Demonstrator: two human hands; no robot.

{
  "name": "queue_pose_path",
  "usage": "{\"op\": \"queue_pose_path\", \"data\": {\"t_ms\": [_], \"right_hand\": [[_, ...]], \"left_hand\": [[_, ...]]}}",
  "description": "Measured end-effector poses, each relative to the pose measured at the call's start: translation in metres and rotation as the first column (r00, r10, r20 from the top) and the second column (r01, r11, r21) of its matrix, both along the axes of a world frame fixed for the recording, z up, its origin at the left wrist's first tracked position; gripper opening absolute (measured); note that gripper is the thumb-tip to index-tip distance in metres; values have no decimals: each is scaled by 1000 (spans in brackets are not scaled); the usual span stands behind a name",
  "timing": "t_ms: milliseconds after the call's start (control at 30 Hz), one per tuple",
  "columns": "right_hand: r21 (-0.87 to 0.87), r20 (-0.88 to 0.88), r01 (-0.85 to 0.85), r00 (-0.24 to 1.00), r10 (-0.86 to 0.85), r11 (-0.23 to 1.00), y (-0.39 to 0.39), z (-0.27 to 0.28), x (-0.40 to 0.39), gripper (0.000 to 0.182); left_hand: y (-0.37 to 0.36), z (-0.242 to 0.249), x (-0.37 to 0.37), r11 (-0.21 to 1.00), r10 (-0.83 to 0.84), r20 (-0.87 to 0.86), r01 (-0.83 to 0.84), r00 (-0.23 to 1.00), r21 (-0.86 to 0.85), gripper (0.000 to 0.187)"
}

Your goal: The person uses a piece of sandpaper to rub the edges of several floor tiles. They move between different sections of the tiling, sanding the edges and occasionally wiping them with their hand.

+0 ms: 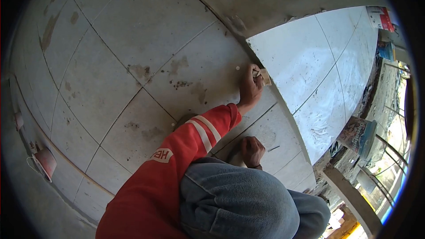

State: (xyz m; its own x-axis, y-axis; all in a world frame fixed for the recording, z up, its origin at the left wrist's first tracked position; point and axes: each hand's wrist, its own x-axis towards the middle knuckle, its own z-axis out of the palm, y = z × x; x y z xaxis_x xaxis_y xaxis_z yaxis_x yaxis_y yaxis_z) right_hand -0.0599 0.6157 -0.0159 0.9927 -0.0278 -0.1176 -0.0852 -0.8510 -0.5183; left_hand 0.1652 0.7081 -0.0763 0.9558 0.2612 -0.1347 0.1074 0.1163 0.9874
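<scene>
My left hand (251, 86), at the end of a red sleeve with pale stripes, is closed around a small beige piece (265, 76), flat and block-like. Its exact kind does not show. That piece is at the edge of a glossy white tiled surface (305, 57), over the grey floor tiles (186, 79). My right hand (253, 151) is low beside my knee, with the fingers curled in. Anything inside them is hidden. A thin dark sliver or mark (271, 149) shows on the floor beside it.
My denim-covered knee (241, 199) fills the lower middle. A plastic bucket (357, 135) and rods stand at the right, beyond the white tiles. A reddish container (44, 164) and a long thin hose or rod (66, 152) lie along the left wall. Dark stains mark the floor.
</scene>
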Motion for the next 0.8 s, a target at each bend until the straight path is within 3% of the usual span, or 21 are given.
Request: {"op": "queue_pose_path", "data": {"t_ms": [33,133,200,233,267,400,467,500,533,567,633,700,767,800], "right_hand": [[7,-5,-24,1000,24,1000,-2,1,0,8],[2,-3,-49,999,49,999,-8,-1,-2,9],[-1,-9,-55,998,55,998,-9,-1,-5,9],[7,0,-39,999,39,999,-8,0,-4,9],[18,9,-25,1000,25,1000,-5,0,-2,9],[13,42,-4,999,3,1000,0,-4,1,9],[-11,55,8,998,-8,1000,0,-6,0,9],[-9,59,2,998,-2,1000,1,-6,0,9],[-14,37,-4,999,5,1000,1,-4,-1,9],[-19,17,-13,1000,13,1000,-1,-2,-1,9],[-8,26,-32,999,33,999,-4,1,-1,10],[5,36,-28,999,28,1000,-4,0,-1,10],[-12,9,-35,999,35,999,-5,-1,-3,11],[-9,7,-36,999,36,999,-4,-1,-3,11]], "left_hand": [[-5,2,-15,996,-92,46,93,995,-10,21],[18,14,-6,997,-11,87,17,996,-69,25],[51,8,36,973,176,-18,-177,984,-146,21],[64,-1,63,933,323,27,-314,946,-177,23],[71,-5,78,934,326,31,-316,945,-167,23],[36,-16,88,897,403,158,-423,901,125,24],[6,-17,55,888,344,143,-371,928,272,23],[3,-2,29,983,171,39,-173,985,57,22],[1,11,4,984,-30,-23,26,999,-179,21],[0,11,-11,984,-23,-21,18,1000,-179,21],[1,3,-27,990,-143,26,143,989,-17,27],[28,6,5,982,-11,-50,1,999,-188,25],[58,8,53,927,275,-57,-281,960,-250,24],[66,3,72,927,277,-58,-283,959,-247,24]]}}
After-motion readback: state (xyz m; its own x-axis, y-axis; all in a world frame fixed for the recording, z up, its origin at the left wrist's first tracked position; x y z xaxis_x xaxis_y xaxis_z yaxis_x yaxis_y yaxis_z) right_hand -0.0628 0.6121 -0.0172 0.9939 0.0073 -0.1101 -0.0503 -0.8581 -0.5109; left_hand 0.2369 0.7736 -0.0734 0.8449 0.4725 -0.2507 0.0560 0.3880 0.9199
